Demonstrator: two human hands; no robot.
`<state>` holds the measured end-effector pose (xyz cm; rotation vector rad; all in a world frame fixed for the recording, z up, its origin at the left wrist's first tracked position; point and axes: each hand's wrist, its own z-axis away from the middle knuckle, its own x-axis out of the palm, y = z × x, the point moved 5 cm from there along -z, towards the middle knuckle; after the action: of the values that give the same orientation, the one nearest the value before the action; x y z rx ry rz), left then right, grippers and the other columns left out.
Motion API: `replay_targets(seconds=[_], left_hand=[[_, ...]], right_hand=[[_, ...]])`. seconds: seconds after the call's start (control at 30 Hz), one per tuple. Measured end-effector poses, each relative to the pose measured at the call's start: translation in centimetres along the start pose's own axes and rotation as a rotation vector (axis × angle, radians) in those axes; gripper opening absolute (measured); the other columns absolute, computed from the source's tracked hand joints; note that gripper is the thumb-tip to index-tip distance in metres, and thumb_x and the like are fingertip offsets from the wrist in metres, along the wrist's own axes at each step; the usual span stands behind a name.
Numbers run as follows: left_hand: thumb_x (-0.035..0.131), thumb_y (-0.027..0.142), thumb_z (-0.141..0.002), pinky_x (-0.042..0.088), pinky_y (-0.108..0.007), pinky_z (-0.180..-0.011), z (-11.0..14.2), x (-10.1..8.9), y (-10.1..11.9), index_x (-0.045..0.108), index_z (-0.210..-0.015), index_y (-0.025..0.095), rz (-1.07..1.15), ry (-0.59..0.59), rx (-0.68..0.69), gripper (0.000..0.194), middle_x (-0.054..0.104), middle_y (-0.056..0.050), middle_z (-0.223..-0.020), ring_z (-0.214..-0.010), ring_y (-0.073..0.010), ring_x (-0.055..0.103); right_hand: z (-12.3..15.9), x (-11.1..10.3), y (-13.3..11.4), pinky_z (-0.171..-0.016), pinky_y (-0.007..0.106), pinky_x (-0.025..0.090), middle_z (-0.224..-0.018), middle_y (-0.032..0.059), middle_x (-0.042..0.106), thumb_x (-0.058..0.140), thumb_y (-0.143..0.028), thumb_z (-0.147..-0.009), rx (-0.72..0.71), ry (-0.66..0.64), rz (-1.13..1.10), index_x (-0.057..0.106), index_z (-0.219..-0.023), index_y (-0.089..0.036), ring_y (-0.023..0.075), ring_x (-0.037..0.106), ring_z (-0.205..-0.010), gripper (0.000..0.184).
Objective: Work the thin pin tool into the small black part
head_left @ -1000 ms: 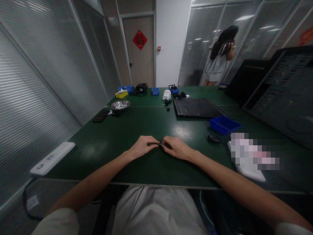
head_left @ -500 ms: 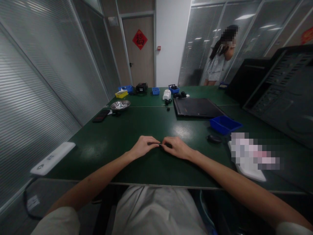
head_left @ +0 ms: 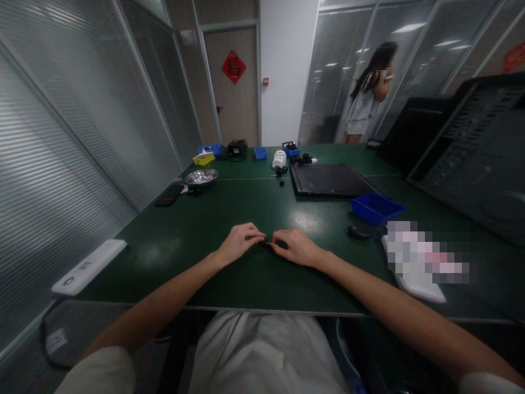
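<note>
At the middle of the green table, my right hand (head_left: pixel 296 247) pinches a small thin object (head_left: pixel 267 243) between thumb and fingertips. A narrow pale edge of it sticks out to the left; it is too small to name. My left hand (head_left: pixel 241 242) sits just beside that edge, thumb and fingertips pinched together. Whether anything is between its fingers is too small to see. Both hands are low over the table top, close to each other.
A black mouse (head_left: pixel 359 232) and a blue tray (head_left: pixel 377 208) lie to the right, near a flat black panel (head_left: pixel 328 180). A dark computer case (head_left: pixel 471 153) stands far right. A metal bowl (head_left: pixel 201 177) and phone (head_left: pixel 169 195) are at left. A person (head_left: pixel 365 98) stands beyond the table.
My left fingertips have drawn slightly left and up, so more of the thin object's edge shows. My right hand stays almost in place.
</note>
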<state>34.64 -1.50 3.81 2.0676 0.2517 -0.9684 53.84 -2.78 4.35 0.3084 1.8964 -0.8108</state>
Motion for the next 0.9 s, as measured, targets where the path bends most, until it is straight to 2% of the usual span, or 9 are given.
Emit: replay_targets(seconds=[0.17,0.4,0.63,0.77,0.9], left_hand=[[0.063,0.028,-0.1,0.051,-0.033,-0.091,-0.5,0.1,-0.4,0.079,-0.103,0.018,-0.102,0.004,0.063,0.02,0.072,-0.007,-0.103,-0.099,-0.0202,0.065],[0.055,0.024,-0.103,0.05,-0.033,-0.092,-0.5,0.1,-0.5,0.076,-0.113,0.018,-0.191,-0.006,0.08,0.024,0.069,-0.008,-0.111,-0.104,-0.0204,0.062],[0.053,0.019,-0.103,0.05,-0.034,-0.093,-0.2,0.8,-1.2,0.075,-0.113,0.019,-0.25,-0.092,0.125,0.025,0.069,-0.007,-0.11,-0.104,-0.0204,0.06],[0.049,0.014,-0.102,0.049,-0.036,-0.099,0.1,0.2,0.0,0.072,-0.121,0.019,-0.21,-0.06,0.138,0.029,0.069,-0.009,-0.116,-0.11,-0.0209,0.06],[0.061,0.028,-0.099,0.048,-0.039,-0.101,0.4,0.2,1.6,0.067,-0.13,0.02,-0.179,-0.146,0.207,0.032,0.068,-0.01,-0.12,-0.113,-0.0235,0.059]], right_hand=[[0.0,-0.1,0.1,-0.071,0.026,0.043,-0.09,0.0031,0.07,0.057,-0.026,-0.098,0.008,-0.011,-0.02,0.067,-0.1,-0.02,0.016,0.063,-0.076,0.011],[0.0,-0.1,0.1,-0.072,0.026,0.043,-0.09,0.0026,0.069,0.058,-0.025,-0.098,-0.007,-0.001,-0.014,0.066,-0.098,-0.021,0.0154,0.063,-0.076,0.01],[0.1,0.2,0.4,-0.071,0.025,0.041,-0.088,0.0019,0.068,0.059,-0.026,-0.098,-0.015,0.011,0.006,0.067,-0.099,-0.02,0.0151,0.062,-0.075,0.009],[0.1,0.3,0.5,-0.069,0.025,0.04,-0.087,0.002,0.067,0.059,-0.025,-0.097,-0.02,0.018,0.003,0.066,-0.097,-0.02,0.0147,0.061,-0.074,0.009],[0.1,0.2,0.5,-0.07,0.026,0.041,-0.088,0.0022,0.068,0.059,-0.025,-0.097,-0.021,0.017,0.001,0.066,-0.096,-0.02,0.0149,0.061,-0.074,0.009]])
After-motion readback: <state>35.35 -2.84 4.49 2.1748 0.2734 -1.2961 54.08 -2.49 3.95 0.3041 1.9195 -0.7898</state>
